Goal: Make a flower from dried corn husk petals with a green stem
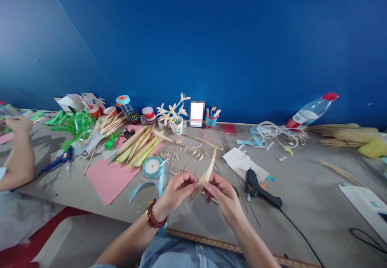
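A strip of pale dried corn husk (209, 170) is stretched between my hands, its narrow top pointing up and its lower end showing below my fingers. My left hand (182, 188), with a red bead bracelet on the wrist, pinches the husk from the left side. From the right, my right hand (223, 193) pinches it between thumb and fingers. Small husk scraps (196, 154) lie just beyond. A roll of light blue ribbon (152, 167) rests left of my hands, near a pile of husks (137, 149) on pink paper (110, 179).
A black glue gun (256, 187) with its cable lies at the right, by white paper (242, 161). Husk flowers in a cup (177, 127), a pen holder (211, 121) and a tilted bottle (311, 111) stand along the wall. Another person's arm (19, 155) is at the far left.
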